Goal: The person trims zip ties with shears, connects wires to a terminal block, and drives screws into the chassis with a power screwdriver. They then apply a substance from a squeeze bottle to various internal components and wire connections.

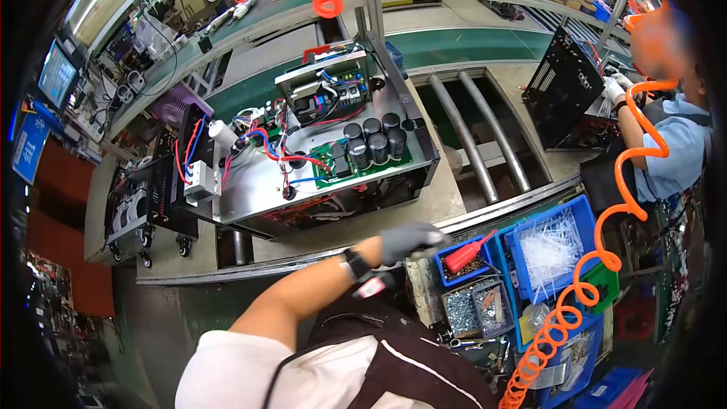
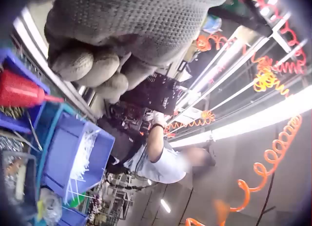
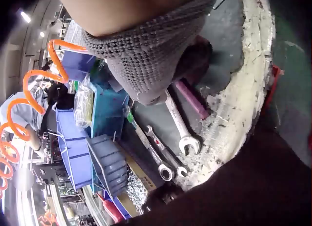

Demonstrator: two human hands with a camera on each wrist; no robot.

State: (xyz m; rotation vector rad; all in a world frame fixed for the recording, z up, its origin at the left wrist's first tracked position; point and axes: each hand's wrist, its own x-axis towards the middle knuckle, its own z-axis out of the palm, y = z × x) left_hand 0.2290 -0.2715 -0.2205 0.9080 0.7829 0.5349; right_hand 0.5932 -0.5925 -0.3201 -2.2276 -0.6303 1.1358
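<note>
My left hand (image 1: 409,242), in a grey knit glove, hovers over the bench edge beside the small blue bin (image 1: 438,263). In the left wrist view its fingers (image 2: 105,70) hang loosely curled with nothing seen between them. A red-handled tool (image 1: 463,256) lies across that bin, over small brown screws. My right hand (image 3: 151,65), also gloved, is among the hand tools in the right wrist view, its fingers mostly hidden. An open-end wrench (image 3: 181,123) and a purple handle (image 3: 192,99) extend from beneath it; I cannot tell whether it grips either. More wrenches (image 3: 153,153) lie alongside.
A metal chassis (image 1: 265,201) with circuit boards and capacitors stands on the bench. Roller bars (image 1: 469,136) lie right of it. A blue bin (image 1: 587,220) holds white ties; a coiled orange hose (image 1: 564,318) hangs in front. Another person (image 1: 674,121) works at a black panel (image 1: 564,91).
</note>
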